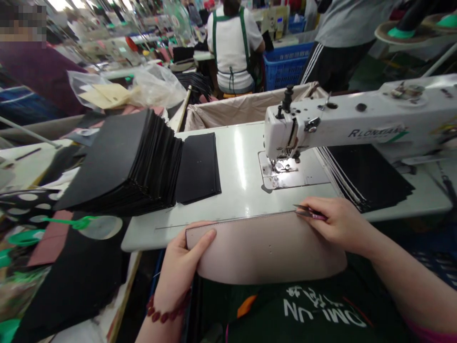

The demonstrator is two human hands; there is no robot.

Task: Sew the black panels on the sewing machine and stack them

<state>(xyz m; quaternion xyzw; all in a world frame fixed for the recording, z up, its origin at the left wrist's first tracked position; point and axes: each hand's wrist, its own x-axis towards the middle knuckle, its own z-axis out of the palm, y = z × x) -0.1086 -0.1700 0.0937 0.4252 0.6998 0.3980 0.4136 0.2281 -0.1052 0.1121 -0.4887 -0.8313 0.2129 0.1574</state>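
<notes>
A beige panel (pixel 264 252) with a stitched straight top edge and a rounded lower edge is held at the front of the white sewing table (pixel 232 162). My left hand (pixel 187 257) grips its left end, thumb on the face and fingers behind. At the panel's upper right, my right hand (pixel 332 224) is closed around small thread snips (pixel 310 212), whose blades point left along the top edge. Behind the panel stands a white sewing machine (pixel 335 119), its needle area over a metal plate.
A tall stack of black panels (pixel 117 157) and a smaller black pile (pixel 199 166) lie left. More black panels (pixel 367 174) sit under the machine arm. A cloth-lined bin (pixel 228 112), a blue basket (pixel 287 66) and a seated person (pixel 232 43) are beyond.
</notes>
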